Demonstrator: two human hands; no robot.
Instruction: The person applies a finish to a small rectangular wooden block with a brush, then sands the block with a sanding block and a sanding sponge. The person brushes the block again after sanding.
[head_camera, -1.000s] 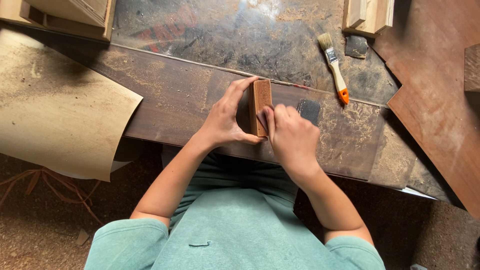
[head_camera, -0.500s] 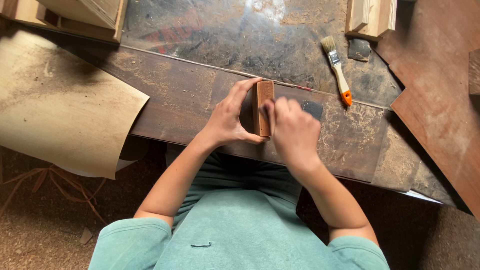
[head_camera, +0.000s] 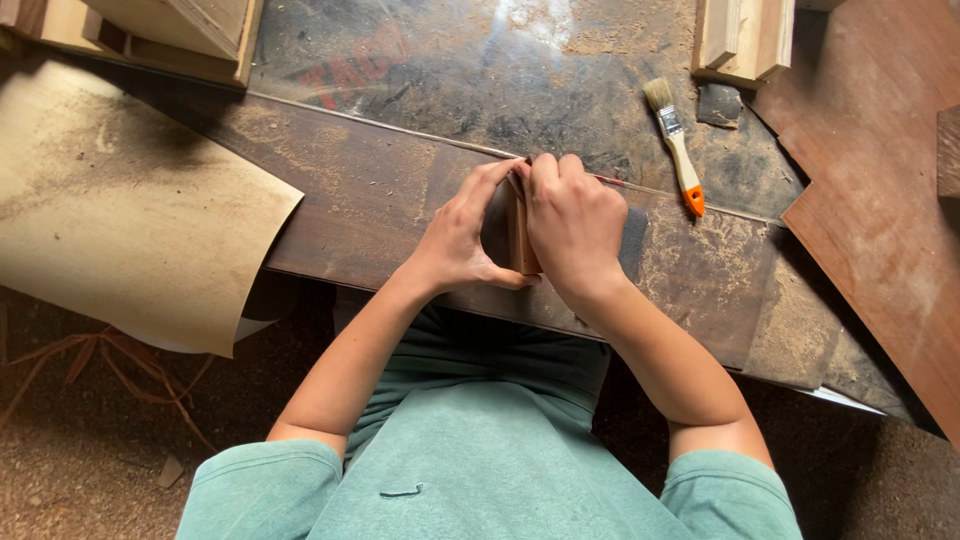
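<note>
Both hands are closed on a small wooden block (head_camera: 521, 240), which stands on edge on the dark board (head_camera: 380, 200) that runs along the near side of the workbench (head_camera: 440, 80). The left hand (head_camera: 462, 232) grips the block's left face, fingers arched over its top and thumb low along the near end. The right hand (head_camera: 575, 225) covers the right face and most of the top; only a narrow brown strip of the block shows between the two hands. The block's long axis runs away from the person, roughly across the board's length. Both hands touch it; neither is nearer. A dark sheet (head_camera: 632, 240), probably abrasive paper, shows just right of the block beneath the right hand. A paintbrush (head_camera: 675, 150) with an orange-tipped handle lies right of the block and further back, well apart. A curled tan sheet (head_camera: 120, 220) hangs off the bench well to the block's left. Pale wooden pieces (head_camera: 745, 40) stand beyond the brush
</note>
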